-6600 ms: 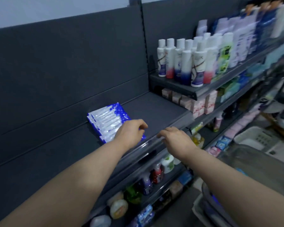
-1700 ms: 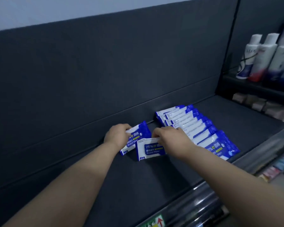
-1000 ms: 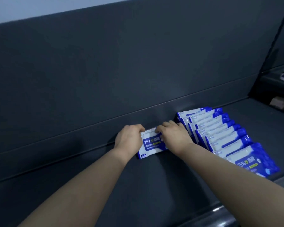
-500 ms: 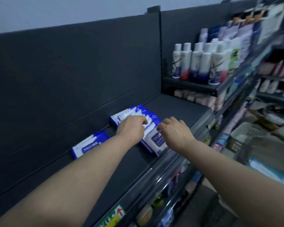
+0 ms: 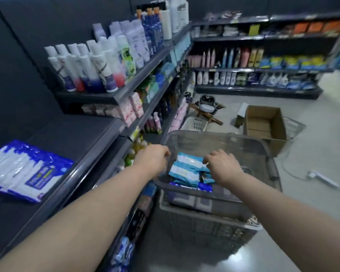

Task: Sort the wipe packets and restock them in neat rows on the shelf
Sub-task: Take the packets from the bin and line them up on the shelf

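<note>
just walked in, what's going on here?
A person is restocking wipe packets. Both hands are at the grey basket beside the shelf: the left hand is at its near-left rim and the right hand is over the light-blue packets inside. The blur hides whether either hand grips anything yet. A row of dark-blue-and-white packets lies on the shelf to the left.

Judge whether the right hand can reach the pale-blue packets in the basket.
Probably yes. The right hand hovers right at the packets; the basket is open on top and nothing covers them. Whether it touches them is unclear.
</note>
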A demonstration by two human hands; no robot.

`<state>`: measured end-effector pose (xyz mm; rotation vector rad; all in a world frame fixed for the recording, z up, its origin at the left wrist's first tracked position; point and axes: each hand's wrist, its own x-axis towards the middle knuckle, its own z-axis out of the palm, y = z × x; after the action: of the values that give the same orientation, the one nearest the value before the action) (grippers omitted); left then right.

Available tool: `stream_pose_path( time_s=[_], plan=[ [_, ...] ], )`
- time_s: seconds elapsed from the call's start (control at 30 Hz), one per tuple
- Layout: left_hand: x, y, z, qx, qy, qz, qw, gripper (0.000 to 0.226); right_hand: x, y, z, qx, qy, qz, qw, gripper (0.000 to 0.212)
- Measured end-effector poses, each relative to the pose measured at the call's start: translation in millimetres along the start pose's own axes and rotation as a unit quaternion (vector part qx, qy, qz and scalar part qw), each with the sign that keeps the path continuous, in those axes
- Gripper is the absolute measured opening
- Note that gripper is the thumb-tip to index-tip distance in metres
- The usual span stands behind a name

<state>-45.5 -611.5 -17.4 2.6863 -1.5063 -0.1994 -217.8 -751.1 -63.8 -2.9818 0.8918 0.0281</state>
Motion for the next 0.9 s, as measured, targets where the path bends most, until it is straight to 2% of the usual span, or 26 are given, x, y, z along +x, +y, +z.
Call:
stream_pose_path(
  time_s=[0.13,0.23,0.6,0.77,0.9],
  plan=[
    [31.3,46.5,24.9,0.011,-0.026,0.029,0.999,0.032,-9.3,53.8,22.3,0.007,-0.043,0.056,0.997,0.031],
    [58.2,56.8,45.9,-0.004,-0.053,0.033,0.998,0.034,-3.6,71.9,42.8,0.008,-0.077,0.067,0.995,0.030],
    [157.5,30.5,158.3,-0.021,-0.218,0.041,0.975,0.033,58.7,97.5,123.8,0.097,-0.204,0.094,0.970,0.029],
    [168.1,19.5,198.8,-0.048,-0.256,0.024,0.965,0.035,84.8,91.3,181.3,0.130,-0.286,0.092,0.945,0.033],
    [173.0,15.6,225.1,-0.080,-0.262,-0.009,0.962,0.033,116.2,85.7,230.6,0.134,-0.320,0.048,0.937,0.045]
  ],
)
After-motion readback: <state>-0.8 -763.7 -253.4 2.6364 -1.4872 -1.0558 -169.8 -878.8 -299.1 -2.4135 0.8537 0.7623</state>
